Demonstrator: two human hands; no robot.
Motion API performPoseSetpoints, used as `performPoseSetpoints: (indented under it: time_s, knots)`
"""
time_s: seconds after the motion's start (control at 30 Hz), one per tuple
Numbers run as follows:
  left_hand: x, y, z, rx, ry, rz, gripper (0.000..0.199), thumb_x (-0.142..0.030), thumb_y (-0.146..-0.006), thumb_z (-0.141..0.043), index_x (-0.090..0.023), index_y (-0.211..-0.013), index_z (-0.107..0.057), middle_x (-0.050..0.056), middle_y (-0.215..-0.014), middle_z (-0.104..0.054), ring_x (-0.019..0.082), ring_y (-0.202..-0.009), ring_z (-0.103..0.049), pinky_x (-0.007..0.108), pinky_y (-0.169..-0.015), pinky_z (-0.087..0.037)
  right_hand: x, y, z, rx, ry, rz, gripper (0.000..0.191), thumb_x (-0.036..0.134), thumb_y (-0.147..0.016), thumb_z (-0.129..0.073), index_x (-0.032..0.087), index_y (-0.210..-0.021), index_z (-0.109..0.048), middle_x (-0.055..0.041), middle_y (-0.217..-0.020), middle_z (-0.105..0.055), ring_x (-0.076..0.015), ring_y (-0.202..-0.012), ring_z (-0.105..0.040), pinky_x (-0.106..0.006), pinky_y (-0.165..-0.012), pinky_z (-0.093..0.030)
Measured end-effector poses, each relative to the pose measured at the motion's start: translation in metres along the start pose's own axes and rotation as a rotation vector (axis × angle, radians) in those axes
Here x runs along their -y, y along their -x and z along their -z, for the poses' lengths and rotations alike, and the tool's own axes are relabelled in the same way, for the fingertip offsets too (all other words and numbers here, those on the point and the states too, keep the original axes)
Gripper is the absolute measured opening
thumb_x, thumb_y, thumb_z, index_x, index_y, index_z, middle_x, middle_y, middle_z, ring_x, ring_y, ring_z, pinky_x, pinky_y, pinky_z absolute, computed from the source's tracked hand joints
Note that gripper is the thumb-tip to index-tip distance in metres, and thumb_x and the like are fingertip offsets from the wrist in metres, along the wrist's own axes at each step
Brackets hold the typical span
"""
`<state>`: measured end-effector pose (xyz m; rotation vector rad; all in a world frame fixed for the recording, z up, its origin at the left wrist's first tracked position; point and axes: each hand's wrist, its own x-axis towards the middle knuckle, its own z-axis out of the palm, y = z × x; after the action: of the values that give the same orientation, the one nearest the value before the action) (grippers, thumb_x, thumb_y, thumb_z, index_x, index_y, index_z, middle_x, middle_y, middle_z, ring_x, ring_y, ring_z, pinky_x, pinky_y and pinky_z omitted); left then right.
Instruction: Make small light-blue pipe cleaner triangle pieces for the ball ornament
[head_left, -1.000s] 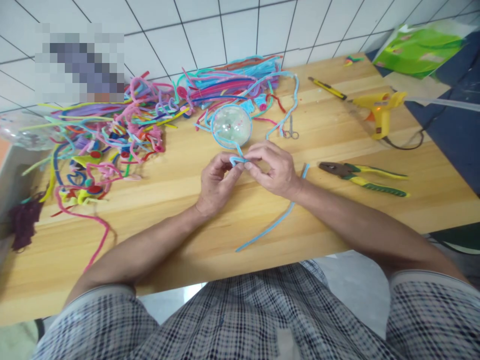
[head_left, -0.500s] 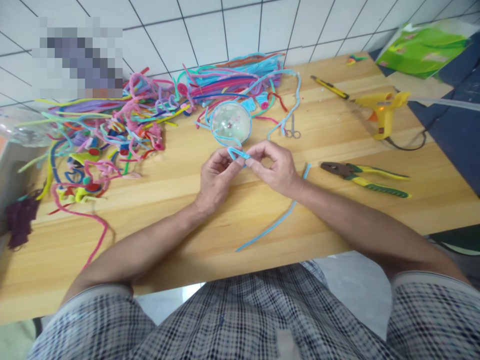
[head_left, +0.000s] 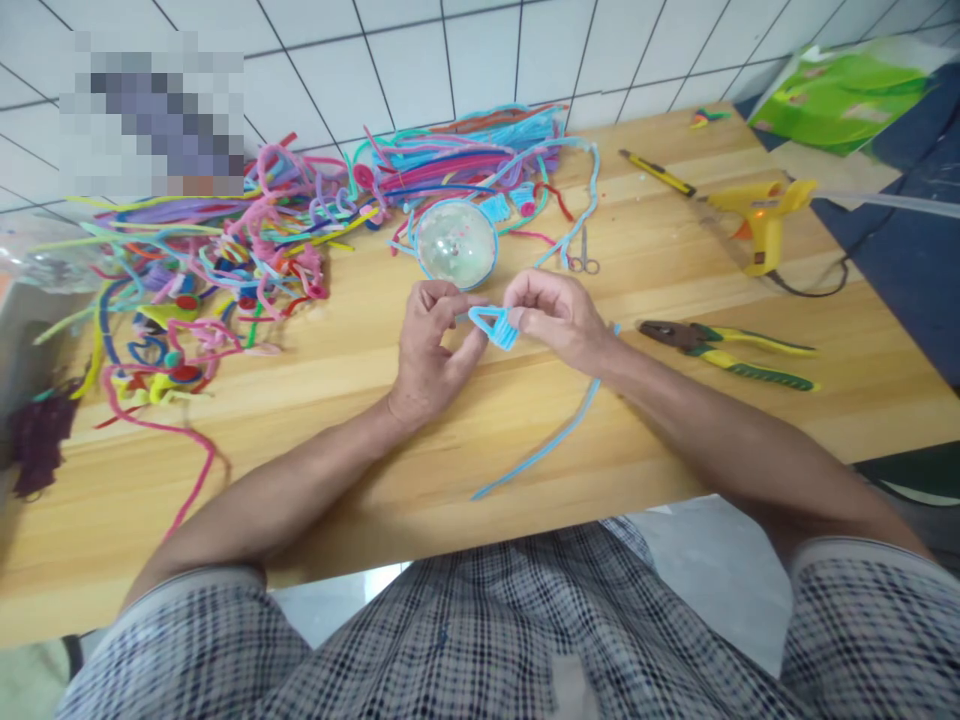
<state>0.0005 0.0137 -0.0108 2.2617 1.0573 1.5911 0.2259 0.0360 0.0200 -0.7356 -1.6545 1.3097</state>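
Observation:
A light-blue pipe cleaner, bent into a small shape with a loop and several side-by-side folds, is between my hands above the table. My right hand pinches its right side with thumb and fingertips. At its left edge, the thumb and forefinger of my left hand close on the loop; their exact contact is partly hidden. Just beyond my fingers stands a clear round bowl edged in blue pipe cleaner. A straight length of blue pipe cleaner lies on the table, partly under my right wrist.
Pliers, a yellow glue gun, a utility knife and small scissors lie to the right. Heaps of coloured pipe cleaners cover the back left. A tiled wall borders the table.
The folded blue piece has turned and come slightly nearer and to the right, showing its folds. The left fingers have opened a little; the long strand near the bowl no longer shows in front of it.

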Motion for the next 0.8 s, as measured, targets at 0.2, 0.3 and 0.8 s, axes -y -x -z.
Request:
performPoseSetpoints:
  time_s: [0.2,0.3,0.8]
  knots:
    - [0.005,-0.002,-0.008,0.022,0.076,-0.015,0.008,-0.031,-0.113,-0.072,-0.025,-0.116,-0.076,0.004,-0.107,-0.081,0.015,-0.087,-0.069,0.027,-0.071,-0.053,-0.001,-0.001,-0.005,0.018,-0.063,-0.065,0.039,0.056,-0.092,-0.088,0.022,-0.091,-0.068,0.0039,-0.077,-0.065,-0.0122,-0.069,-0.052,-0.027,-0.063,-0.039]
    - [0.005,-0.003,-0.009,0.031,0.101,-0.029,0.013,-0.029,-0.115,-0.067,-0.022,-0.107,-0.075,0.002,-0.095,-0.08,0.012,-0.076,-0.067,0.025,-0.068,-0.051,0.0,-0.003,-0.007,-0.002,-0.101,-0.119,0.043,0.059,-0.089,-0.091,0.023,-0.09,-0.068,0.0033,-0.076,-0.069,-0.0128,-0.069,-0.058,-0.027,-0.066,-0.046]
    - [0.004,-0.002,-0.007,-0.006,0.022,-0.07,0.006,-0.025,-0.112,-0.072,-0.022,-0.109,-0.076,0.004,-0.099,-0.085,0.014,-0.081,-0.073,0.027,-0.073,-0.057,-0.006,-0.005,-0.01,-0.055,-0.325,-0.346,0.038,0.044,-0.075,-0.103,0.02,-0.083,-0.075,0.0012,-0.08,-0.078,-0.0129,-0.075,-0.072,-0.024,-0.072,-0.059]
